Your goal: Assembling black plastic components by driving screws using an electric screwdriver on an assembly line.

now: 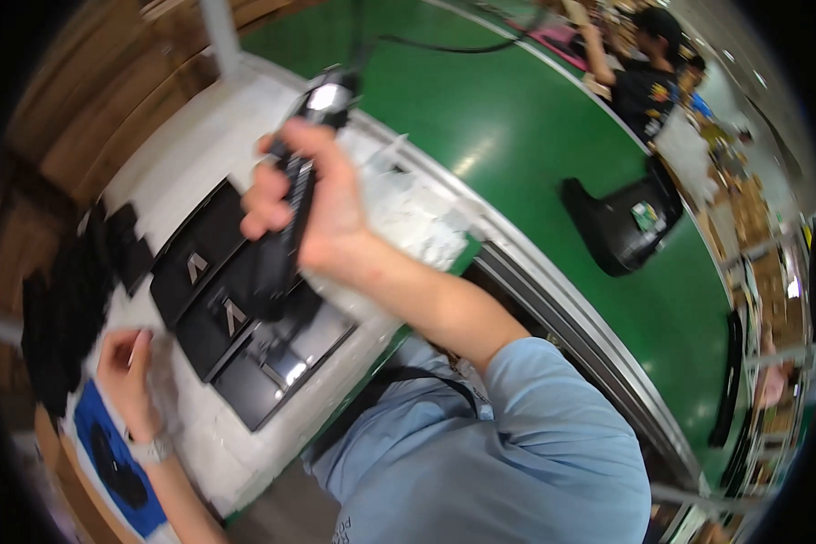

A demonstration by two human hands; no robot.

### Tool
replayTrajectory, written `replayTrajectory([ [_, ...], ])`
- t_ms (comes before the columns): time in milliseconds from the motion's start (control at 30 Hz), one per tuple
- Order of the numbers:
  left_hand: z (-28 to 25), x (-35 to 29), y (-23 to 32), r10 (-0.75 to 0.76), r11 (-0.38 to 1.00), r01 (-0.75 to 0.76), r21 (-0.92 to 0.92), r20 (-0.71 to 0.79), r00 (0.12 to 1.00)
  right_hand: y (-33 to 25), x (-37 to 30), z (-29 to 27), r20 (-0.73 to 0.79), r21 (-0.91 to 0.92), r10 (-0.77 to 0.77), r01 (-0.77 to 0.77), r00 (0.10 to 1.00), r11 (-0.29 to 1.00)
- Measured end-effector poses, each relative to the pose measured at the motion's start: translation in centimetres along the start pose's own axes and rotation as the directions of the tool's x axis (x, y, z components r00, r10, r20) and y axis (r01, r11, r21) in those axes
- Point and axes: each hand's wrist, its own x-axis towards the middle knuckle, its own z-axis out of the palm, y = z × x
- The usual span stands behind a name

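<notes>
My right hand [313, 190] is wrapped round a black electric screwdriver [322, 113], its upper end meeting a dark cord. Motion blurs the tool, and its lower end hides part of the black panels below. These flat black panels [249, 392] lie side by side on the white worktop. Two of them carry a small silver V-shaped piece [197, 266]. To the left of the panels is my left hand [129, 376], held low over the worktop with thumb and fingers curled together. Whatever they may hold is too small to make out.
Black parts [72, 299] are piled at the left edge, near a blue mat [109, 462] with a dark round thing on it. Beyond a metal rail, a green conveyor [490, 136] carries a curved black shell [630, 222]. A person in black [648, 86] works across it.
</notes>
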Motion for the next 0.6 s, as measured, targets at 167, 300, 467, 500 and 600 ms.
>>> replayTrajectory([
  [167, 4.1, -0.6, 3.9, 0.103, 0.978, -0.08, -0.193, 0.114, 0.988, -2.1, -0.4, 0.5, 0.139, -0.181, -0.051, 0.076, 0.989, 0.981],
  [300, 6.2, -1.7, 6.2, 0.087, 0.95, 0.007, -0.311, 0.291, 0.953, -3.0, -0.5, 0.8, 0.461, -0.26, 0.12, 0.005, 0.879, 0.966],
  [467, 8.6, -2.1, 8.0, 0.013, 0.994, 0.045, -0.102, 0.508, 0.861, -2.8, 0.1, 0.8, 0.6, -0.306, 0.228, -0.044, 0.767, 0.951],
  [500, 8.9, -2.4, 8.2, 0.003, 0.993, 0.057, -0.102, 0.512, 0.859, -2.8, 0.0, 0.9, 0.628, -0.315, 0.251, -0.054, 0.737, 0.948],
  [600, 9.4, -3.1, 8.4, -0.012, 0.993, 0.075, -0.089, 0.561, 0.828, -1.7, -1.2, 1.8, 0.644, -0.312, 0.25, -0.05, 0.723, 0.949],
])
